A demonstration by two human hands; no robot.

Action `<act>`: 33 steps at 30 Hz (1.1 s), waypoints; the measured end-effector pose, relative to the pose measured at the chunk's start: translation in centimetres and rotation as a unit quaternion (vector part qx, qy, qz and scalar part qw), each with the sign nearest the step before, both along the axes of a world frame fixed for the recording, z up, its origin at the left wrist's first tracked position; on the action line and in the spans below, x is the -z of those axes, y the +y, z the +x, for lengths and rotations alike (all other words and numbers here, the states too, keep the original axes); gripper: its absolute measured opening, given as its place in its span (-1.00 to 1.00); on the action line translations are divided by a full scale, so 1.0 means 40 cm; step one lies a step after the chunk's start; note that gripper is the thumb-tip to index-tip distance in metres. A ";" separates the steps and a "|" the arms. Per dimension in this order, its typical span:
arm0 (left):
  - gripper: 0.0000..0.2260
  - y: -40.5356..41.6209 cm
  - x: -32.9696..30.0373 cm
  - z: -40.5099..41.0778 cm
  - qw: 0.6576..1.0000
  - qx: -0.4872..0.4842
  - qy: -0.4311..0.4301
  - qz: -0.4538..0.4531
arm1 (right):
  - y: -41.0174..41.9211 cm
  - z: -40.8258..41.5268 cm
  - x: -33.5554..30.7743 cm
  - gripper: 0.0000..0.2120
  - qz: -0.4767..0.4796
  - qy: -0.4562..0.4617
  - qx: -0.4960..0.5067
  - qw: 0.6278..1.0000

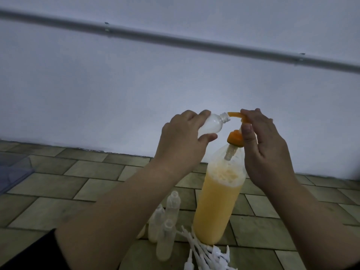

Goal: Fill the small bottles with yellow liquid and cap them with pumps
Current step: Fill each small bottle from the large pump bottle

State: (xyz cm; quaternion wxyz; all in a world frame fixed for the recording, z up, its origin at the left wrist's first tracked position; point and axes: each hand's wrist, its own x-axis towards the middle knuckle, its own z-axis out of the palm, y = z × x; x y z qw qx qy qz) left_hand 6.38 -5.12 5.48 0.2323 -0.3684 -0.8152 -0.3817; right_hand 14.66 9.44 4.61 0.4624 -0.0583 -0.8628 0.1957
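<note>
My left hand (183, 136) grips a small clear bottle (77, 126), tilted with its open neck touching the orange pump spout. My right hand (266, 145) rests on the orange pump head (236, 138) of a tall bottle of yellow liquid (216, 203) that stands on the tiled floor. Fingers and thumb pinch the spout's top. Several small clear bottles (171, 209) stand below my left forearm, some holding pale liquid. A heap of white pumps (206, 254) lies at the tall bottle's foot.
A white wall with a grey pipe (194, 41) rises just behind the bottles. The floor is brown-green tile (78, 184). A translucent plastic sheet or lid (13, 170) lies at the far left edge.
</note>
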 end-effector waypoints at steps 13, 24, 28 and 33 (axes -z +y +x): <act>-0.55 0.005 -0.057 -0.005 0.982 -0.034 0.165 -0.091 | -0.006 -0.026 0.012 -0.42 -0.010 0.008 0.018 1.000; -0.59 -0.007 -0.064 -0.014 0.981 -0.012 0.146 -0.127 | -0.024 -0.032 -0.001 -0.47 -0.019 0.037 -0.018 0.999; -0.56 0.006 -0.052 -0.002 0.982 -0.003 0.153 -0.107 | -0.029 -0.030 0.018 -0.55 -0.024 0.090 -0.015 0.996; -0.57 0.004 -0.029 -0.010 0.979 0.007 0.152 -0.139 | -0.030 -0.035 0.048 -0.60 -0.030 0.100 -0.031 0.994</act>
